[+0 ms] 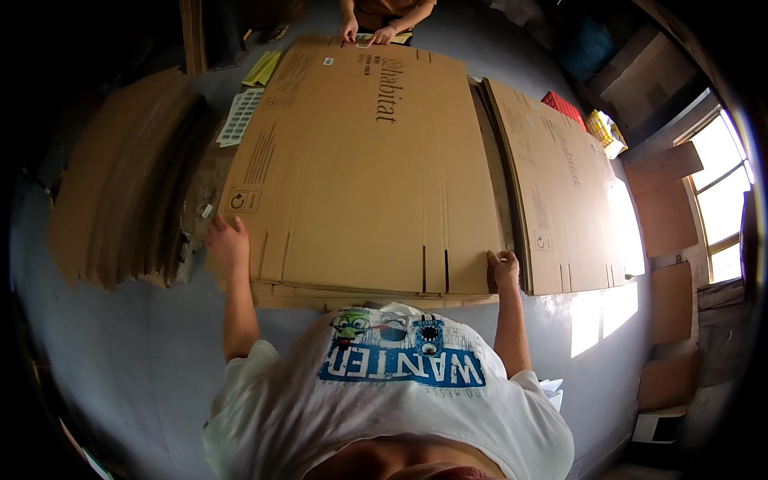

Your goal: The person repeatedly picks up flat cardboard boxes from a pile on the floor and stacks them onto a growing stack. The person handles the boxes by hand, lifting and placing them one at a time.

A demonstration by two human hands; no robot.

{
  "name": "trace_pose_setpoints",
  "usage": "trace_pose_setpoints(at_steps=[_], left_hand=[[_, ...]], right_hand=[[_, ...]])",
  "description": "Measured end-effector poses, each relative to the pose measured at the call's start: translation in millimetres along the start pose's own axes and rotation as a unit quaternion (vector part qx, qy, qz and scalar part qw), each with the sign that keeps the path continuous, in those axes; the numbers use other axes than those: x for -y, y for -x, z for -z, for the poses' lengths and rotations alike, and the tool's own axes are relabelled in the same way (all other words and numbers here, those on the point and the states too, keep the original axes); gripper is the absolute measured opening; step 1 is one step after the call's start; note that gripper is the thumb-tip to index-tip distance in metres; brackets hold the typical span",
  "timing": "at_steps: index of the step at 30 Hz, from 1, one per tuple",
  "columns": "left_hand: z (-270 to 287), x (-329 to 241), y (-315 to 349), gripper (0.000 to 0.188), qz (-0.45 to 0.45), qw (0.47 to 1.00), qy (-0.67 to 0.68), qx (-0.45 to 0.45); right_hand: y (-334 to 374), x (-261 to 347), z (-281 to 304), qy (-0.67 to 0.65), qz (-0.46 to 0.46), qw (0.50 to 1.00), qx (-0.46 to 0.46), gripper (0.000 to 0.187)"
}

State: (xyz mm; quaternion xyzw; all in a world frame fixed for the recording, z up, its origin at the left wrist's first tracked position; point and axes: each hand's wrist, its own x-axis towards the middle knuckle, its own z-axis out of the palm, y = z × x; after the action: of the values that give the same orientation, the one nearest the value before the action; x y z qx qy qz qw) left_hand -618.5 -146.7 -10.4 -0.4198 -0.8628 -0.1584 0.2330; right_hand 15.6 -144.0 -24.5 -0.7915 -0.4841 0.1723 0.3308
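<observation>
A large flattened cardboard box [360, 184], brown with dark print, lies on top of a stack of similar flat boxes in front of me. My left hand [230, 242] is at its near left edge, thumb toward the print and fingers along the side. At the near right corner, my right hand [504, 270] pinches the edge, its fingers curled and partly hidden. Across the stack, another person's two hands [370, 35] touch the far edge beside a small white label [362, 46].
Stacks of flattened cardboard stand to the left [120, 184] and right [552, 192]. Beside the far left edge lie a sheet of labels [240, 117] and a yellow packet [262, 69]. A red crate [563, 109] and a yellow basket [606, 133] sit at the far right, near a window [720, 184].
</observation>
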Motion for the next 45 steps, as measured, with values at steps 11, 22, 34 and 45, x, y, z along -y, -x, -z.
trace_pose_setpoints(at_steps=[11,22,34,45], left_hand=[[-17,63,-94,0.038,0.069,0.801,0.429,0.412],[48,-396,87,0.070,0.113,0.510,0.727,0.446],[135,-680,325,0.049,0.071,0.732,0.522,0.432],[116,-552,237,0.046,-0.186,0.497,0.584,0.615]], right_hand=[[-32,68,93,-0.217,-0.025,0.972,0.092,0.028],[-3,44,281,0.222,0.263,0.890,-0.300,0.046],[-8,-65,142,0.229,-0.040,0.972,0.017,0.073],[-38,-127,129,0.220,-0.055,0.973,0.053,0.071]])
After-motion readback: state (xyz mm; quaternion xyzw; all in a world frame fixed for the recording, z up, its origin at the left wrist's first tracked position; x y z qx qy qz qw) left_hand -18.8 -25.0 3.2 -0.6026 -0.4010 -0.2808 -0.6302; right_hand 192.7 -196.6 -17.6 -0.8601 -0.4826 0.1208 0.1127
